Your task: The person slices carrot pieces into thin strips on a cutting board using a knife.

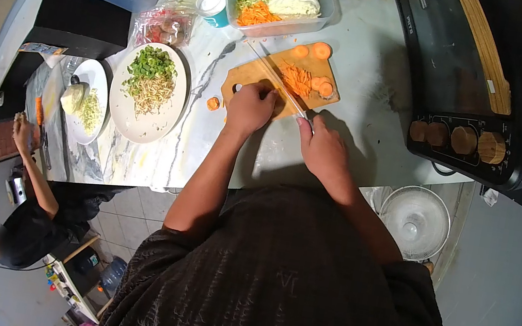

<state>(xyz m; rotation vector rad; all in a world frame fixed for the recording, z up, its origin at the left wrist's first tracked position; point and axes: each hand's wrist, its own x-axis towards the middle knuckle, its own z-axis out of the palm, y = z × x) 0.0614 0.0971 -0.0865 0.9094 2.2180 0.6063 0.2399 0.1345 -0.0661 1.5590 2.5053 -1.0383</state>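
My right hand (324,147) is closed around the handle of a knife (279,82), whose long blade points away to the upper left over the wooden cutting board (244,67). Left of the blade, my left hand (251,107) rests on the board with its fingers curled; whatever they hold is hidden. A pile of carrot strips (295,80) lies just right of the blade. Carrot slices (321,51) sit along the board's right side. A small carrot piece (213,104) is on the counter beside my left wrist.
A plastic container (326,18) of cabbage and shredded carrot stands behind the board. To the left are a plate (118,118) of greens and sprouts and a smaller plate (83,134). An oven (479,96) is at right. Another person's hand (22,135) works at far left.
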